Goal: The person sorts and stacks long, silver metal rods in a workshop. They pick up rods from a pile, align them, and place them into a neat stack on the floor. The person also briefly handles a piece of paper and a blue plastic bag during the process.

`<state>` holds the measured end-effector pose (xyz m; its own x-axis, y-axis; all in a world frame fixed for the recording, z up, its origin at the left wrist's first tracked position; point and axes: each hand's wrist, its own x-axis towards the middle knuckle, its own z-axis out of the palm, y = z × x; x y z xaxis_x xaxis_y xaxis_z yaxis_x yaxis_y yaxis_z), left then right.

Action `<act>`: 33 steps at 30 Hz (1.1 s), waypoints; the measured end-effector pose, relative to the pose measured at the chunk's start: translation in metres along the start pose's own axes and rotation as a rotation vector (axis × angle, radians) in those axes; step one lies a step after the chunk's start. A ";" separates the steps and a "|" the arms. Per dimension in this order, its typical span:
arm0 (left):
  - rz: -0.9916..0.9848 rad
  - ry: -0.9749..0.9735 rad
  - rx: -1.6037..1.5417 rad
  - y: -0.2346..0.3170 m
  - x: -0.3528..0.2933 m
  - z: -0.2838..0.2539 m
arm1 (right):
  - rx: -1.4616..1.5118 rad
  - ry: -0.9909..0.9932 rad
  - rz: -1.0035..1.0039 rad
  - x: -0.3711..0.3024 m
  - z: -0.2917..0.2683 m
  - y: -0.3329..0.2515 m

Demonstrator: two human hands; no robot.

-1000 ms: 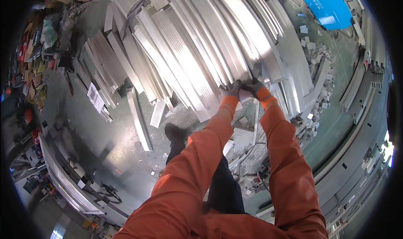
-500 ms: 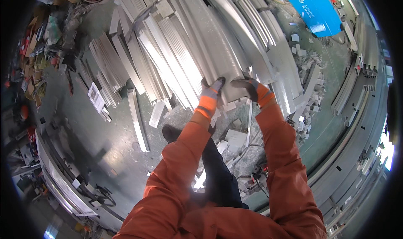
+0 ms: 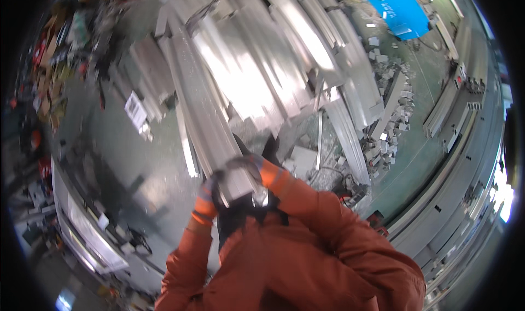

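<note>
A long silvery metal profile (image 3: 199, 109) runs from the upper part of the pile down toward my body. Its near end lies between my two gloved hands. My left hand (image 3: 212, 188), in an orange and dark glove, grips the left edge of that end. On the opposite edge, my right hand (image 3: 249, 168) is wrapped round it, somewhat blurred. Some of the fingers are hidden beneath the profile. Beyond and to the right lies a broad stack of similar metal profiles (image 3: 273, 59), with bright glare on its middle.
Small metal offcuts (image 3: 391, 130) litter the floor at the right. A blue panel (image 3: 396, 10) stands at the far right, and long profiles (image 3: 437, 201) line the right side. Shorter bars and a paper sheet (image 3: 135, 110) lie at the left, near mixed clutter (image 3: 52, 87).
Both hands have moved left and closer to my body, bringing the long profile off the middle of the stack to its left side. The profile's near end has come toward me.
</note>
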<state>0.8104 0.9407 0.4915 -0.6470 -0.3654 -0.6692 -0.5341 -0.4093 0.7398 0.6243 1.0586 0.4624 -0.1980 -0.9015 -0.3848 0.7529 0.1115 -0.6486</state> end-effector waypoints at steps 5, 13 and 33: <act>0.038 0.117 0.052 -0.026 -0.065 -0.044 | 0.561 0.043 0.713 0.004 0.081 0.018; -0.669 0.195 -0.913 -0.034 -0.112 -0.062 | 0.559 0.272 1.083 -0.004 0.111 0.124; -0.533 0.037 -1.044 -0.117 -0.196 -0.231 | 0.335 0.254 0.946 0.022 0.302 0.196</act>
<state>1.1252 0.8671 0.5196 -0.4507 0.0424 -0.8917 -0.0157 -0.9991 -0.0396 0.9572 0.9346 0.5251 0.4682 -0.3869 -0.7944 0.7978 0.5716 0.1918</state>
